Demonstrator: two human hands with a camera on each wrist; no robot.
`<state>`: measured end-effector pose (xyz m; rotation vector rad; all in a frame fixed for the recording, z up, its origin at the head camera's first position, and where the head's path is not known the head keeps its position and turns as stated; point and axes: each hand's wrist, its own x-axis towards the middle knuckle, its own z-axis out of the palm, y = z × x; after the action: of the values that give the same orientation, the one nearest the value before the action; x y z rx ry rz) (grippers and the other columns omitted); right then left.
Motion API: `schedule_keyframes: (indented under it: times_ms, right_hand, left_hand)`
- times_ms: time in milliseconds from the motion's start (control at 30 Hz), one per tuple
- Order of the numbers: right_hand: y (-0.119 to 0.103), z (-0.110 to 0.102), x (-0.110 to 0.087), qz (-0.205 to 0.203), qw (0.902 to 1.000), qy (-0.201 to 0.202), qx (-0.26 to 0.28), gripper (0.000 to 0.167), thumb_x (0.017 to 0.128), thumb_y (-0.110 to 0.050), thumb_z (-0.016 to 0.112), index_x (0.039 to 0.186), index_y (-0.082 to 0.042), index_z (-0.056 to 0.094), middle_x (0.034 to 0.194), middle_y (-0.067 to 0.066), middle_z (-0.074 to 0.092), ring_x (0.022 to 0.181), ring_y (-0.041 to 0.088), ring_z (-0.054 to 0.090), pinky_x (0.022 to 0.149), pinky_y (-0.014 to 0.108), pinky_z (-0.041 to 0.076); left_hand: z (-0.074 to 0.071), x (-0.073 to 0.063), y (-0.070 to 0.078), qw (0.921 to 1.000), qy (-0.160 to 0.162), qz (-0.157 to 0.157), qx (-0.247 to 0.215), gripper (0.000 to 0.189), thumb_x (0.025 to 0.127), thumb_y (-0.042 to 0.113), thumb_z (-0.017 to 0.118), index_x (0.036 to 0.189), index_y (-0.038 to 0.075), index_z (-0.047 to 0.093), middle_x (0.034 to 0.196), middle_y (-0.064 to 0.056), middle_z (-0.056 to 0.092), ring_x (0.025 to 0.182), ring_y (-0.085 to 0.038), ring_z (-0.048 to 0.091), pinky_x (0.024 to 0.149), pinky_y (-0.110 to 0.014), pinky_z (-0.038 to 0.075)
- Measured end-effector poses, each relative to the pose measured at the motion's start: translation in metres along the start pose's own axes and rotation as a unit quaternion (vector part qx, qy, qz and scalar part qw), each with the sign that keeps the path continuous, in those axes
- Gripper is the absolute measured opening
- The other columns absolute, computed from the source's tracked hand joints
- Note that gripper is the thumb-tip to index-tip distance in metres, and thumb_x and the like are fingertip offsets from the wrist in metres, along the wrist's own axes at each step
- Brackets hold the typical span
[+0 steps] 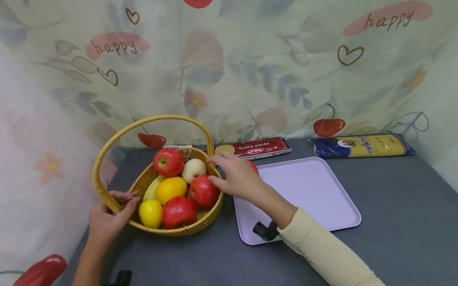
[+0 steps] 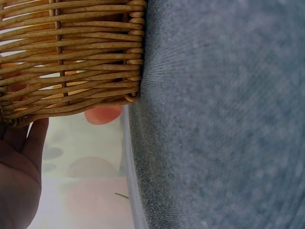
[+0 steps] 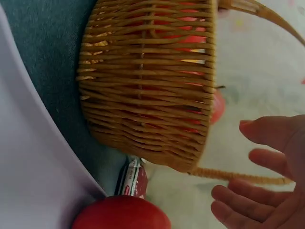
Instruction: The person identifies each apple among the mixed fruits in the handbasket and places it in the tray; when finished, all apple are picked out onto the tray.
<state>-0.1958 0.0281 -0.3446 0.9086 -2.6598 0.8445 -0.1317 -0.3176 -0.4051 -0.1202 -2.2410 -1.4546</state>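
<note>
A wicker basket (image 1: 211, 216) with a tall arched handle stands at the left of the table. Inside are several fruits: red apples (image 1: 179, 212), a pale round fruit (image 1: 193, 170), a yellow mango-like fruit (image 1: 171, 190), a lemon (image 1: 150, 213) and a banana-like yellow fruit (image 1: 153, 188). My left hand (image 1: 111, 216) grips the basket's left rim at the foot of the handle. Over the right rim, my right hand (image 1: 237, 176) has its fingers loosely spread, beside the handle's other foot and the rightmost apple (image 1: 204, 191); it holds nothing.
A lilac tray (image 1: 304, 190) lies right of the basket, partly under my right forearm. Another red apple (image 3: 121, 214) is at its far left corner, mostly hidden by my hand in the head view. Red pasta pack (image 1: 255, 148) and yellow-blue spaghetti pack (image 1: 361, 145) lie along the back curtain.
</note>
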Motion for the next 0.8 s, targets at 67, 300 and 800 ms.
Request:
schedule_keyframes:
  times_ms: [67,300,800]
  right_hand:
    - [-0.003,0.002,0.006,0.0,0.9997,0.003,-0.023,0.039,0.089,-0.027,0.076,0.125,-0.014,0.067,0.116,0.005,0.064,0.099,0.02,0.062,0.082,0.038,0.056]
    - [-0.019,0.002,0.022,-0.031,0.9973,-0.04,-0.053,0.031,0.09,-0.027,0.074,0.119,-0.013,0.07,0.107,0.003,0.065,0.086,0.018,0.059,0.07,0.03,0.053]
    - [-0.026,0.034,0.073,-0.071,0.9881,-0.136,-0.01,0.065,0.093,-0.029,0.072,0.149,-0.013,0.044,0.147,0.009,0.044,0.123,0.023,0.054,0.101,0.036,0.049]
  left_hand:
    - [0.0,0.0,0.0,1.0,0.0,-0.002,-0.004,0.017,0.078,-0.016,0.077,0.09,-0.009,0.067,0.086,-0.001,0.074,0.086,-0.006,0.072,0.069,-0.017,0.057]
    - [0.001,0.0,0.0,1.0,0.002,-0.003,-0.003,0.017,0.079,-0.015,0.077,0.091,-0.009,0.067,0.086,0.0,0.073,0.086,-0.006,0.072,0.07,-0.017,0.057]
    - [-0.002,0.001,-0.002,0.9999,-0.003,0.011,-0.002,0.018,0.078,-0.015,0.077,0.091,-0.008,0.067,0.087,-0.002,0.073,0.086,-0.006,0.072,0.071,-0.017,0.056]
